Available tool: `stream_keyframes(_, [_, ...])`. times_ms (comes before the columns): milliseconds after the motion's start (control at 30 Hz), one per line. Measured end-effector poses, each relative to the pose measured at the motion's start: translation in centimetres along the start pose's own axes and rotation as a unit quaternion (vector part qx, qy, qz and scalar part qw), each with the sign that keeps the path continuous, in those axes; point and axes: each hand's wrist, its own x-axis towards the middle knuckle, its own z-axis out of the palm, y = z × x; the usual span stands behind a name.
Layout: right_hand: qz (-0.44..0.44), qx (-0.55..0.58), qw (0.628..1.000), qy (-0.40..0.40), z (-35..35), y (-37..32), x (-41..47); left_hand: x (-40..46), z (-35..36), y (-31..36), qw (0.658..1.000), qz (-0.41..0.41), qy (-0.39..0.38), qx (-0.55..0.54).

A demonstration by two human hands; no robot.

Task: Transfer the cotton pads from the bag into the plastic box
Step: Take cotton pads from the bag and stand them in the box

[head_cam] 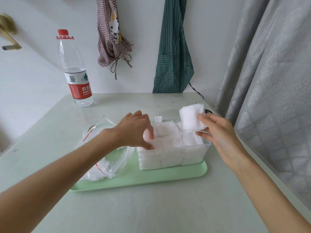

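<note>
A clear plastic box [193,154] stands on the right part of a green tray [143,179] and holds rows of white cotton pads [170,137]. My right hand [218,132] pinches a small stack of cotton pads [191,117] above the box's far right corner. My left hand [136,130] reaches over the box's left end, fingertips curled down onto the pads there. A clear zip bag [107,155] with a red seal line lies on the tray's left side, with a few pads still inside it.
A water bottle [75,71] with a red label stands at the table's back left. Two aprons hang on the wall behind. A grey curtain [272,81] runs along the table's right edge. The box's clear lid tab [158,118] stands up at the back.
</note>
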Motion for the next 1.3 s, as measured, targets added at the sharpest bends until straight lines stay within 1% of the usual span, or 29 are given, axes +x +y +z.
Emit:
stream_keyframes(67, [0.011,0.011,1.0,-0.005,0.0,0.1,-0.1,-0.4,-0.3,-0.3,0.997,0.018,0.075,-0.02])
stream_keyframes(100, [0.018,0.018,1.0,-0.007,0.1,0.1,-0.1,-0.6,-0.4,-0.5,0.995,0.034,0.09,-0.025])
stream_keyframes(133, [0.025,0.025,0.999,-0.008,0.1,0.2,-0.2,-0.7,-0.4,-0.6,0.995,0.053,0.088,-0.018])
stream_keyframes(200, [0.04,0.038,0.998,-0.016,0.4,0.2,-0.3,-1.0,-0.2,-0.9,0.995,0.079,0.05,0.02])
stream_keyframes(233, [0.043,0.041,0.998,-0.023,0.5,0.2,-0.3,-1.0,0.1,-0.9,0.996,0.082,0.026,0.027])
stream_keyframes(267, [0.038,0.036,0.998,-0.032,0.8,0.3,-0.3,-1.2,0.1,-1.1,0.997,0.079,0.012,0.012])
stream_keyframes(300, [0.018,0.023,0.999,-0.04,1.1,0.2,-0.3,-1.4,-0.1,-1.3,0.997,0.068,0.009,-0.032])
stream_keyframes(333, [-0.028,-0.004,0.999,-0.044,1.6,0.2,-0.4,-1.7,-0.5,-1.4,0.994,0.049,0.02,-0.095])
stream_keyframes(367, [-0.099,-0.048,0.993,-0.044,2.1,0.1,-0.5,-2.2,-0.9,-1.7,0.986,0.026,0.047,-0.161])
stream_keyframes(400, [-0.192,-0.107,0.975,-0.041,2.7,0.0,-0.6,-2.8,-1.3,-2.0,0.973,0.0,0.085,-0.216])
stream_keyframes(433, [-0.289,-0.18,0.939,-0.043,3.3,0.0,-0.6,-3.4,-1.7,-2.3,0.959,-0.027,0.122,-0.255])
stream_keyframes(467, [-0.371,-0.258,0.89,-0.063,3.9,0.1,-0.6,-4.0,-1.9,-2.6,0.947,-0.053,0.151,-0.279])
stream_keyframes(500, [-0.429,-0.325,0.837,-0.096,4.5,0.4,-0.4,-4.7,-1.9,-2.8,0.939,-0.075,0.168,-0.291])
stream_keyframes(533, [-0.459,-0.374,0.794,-0.136,4.9,0.7,-0.2,-5.2,-1.9,-3.0,0.935,-0.091,0.175,-0.293])
stream_keyframes(567, [-0.464,-0.402,0.769,-0.176,5.3,0.9,0.0,-5.5,-1.8,-3.1,0.936,-0.103,0.174,-0.289])
stream_keyframes(600, [-0.443,-0.417,0.763,-0.216,5.6,1.0,0.2,-6.0,-1.7,-3.3,0.939,-0.112,0.168,-0.28])
stream_keyframes(700, [-0.323,-0.421,0.792,-0.304,5.6,0.6,0.6,-6.4,-1.3,-3.2,0.949,-0.116,0.145,-0.255])
stream_keyframes(733, [-0.284,-0.433,0.792,-0.325,5.6,0.4,0.7,-6.5,-1.2,-3.1,0.952,-0.113,0.139,-0.25])
stream_keyframes(900, [-0.169,-0.494,0.74,-0.423,6.1,-0.3,0.9,-5.9,-0.1,-1.3,0.972,-0.079,0.091,-0.204])
stream_keyframes(933, [-0.153,-0.494,0.733,-0.442,6.0,-0.6,0.8,-5.7,0.2,-1.0,0.974,-0.076,0.086,-0.195])
stream_keyframes(967, [-0.138,-0.478,0.739,-0.454,6.0,-1.1,0.8,-5.4,0.4,-0.8,0.976,-0.077,0.083,-0.184])
stream_keyframes(1000, [-0.125,-0.447,0.762,-0.453,5.7,-1.6,0.8,-5.1,0.5,-0.7,0.978,-0.079,0.086,-0.171])
stream_keyframes(1033, [-0.12,-0.408,0.795,-0.432,5.4,-2.1,1.1,-4.9,0.6,-0.6,0.98,-0.08,0.094,-0.156])
stream_keyframes(1067, [-0.127,-0.374,0.829,-0.395,5.1,-2.5,1.6,-4.6,0.7,-0.6,0.982,-0.078,0.104,-0.14])
stream_keyframes(1100, [-0.14,-0.359,0.851,-0.357,4.8,-2.7,2.1,-4.4,0.7,-0.6,0.984,-0.071,0.111,-0.122])
stream_keyframes(1133, [-0.148,-0.366,0.857,-0.331,4.7,-2.5,2.5,-4.1,0.8,-0.6,0.986,-0.064,0.114,-0.105])
stream_keyframes(1167, [-0.15,-0.385,0.851,-0.325,4.8,-2.2,2.8,-4.0,0.9,-0.6,0.988,-0.057,0.113,-0.091])
stream_keyframes(1233, [-0.143,-0.416,0.831,-0.34,5.4,-1.0,2.9,-3.7,1.0,-0.8,0.99,-0.056,0.101,-0.081])
stream_keyframes(1300, [-0.139,-0.419,0.829,-0.344,6.0,0.1,2.7,-3.6,0.9,-1.1,0.99,-0.065,0.087,-0.086])
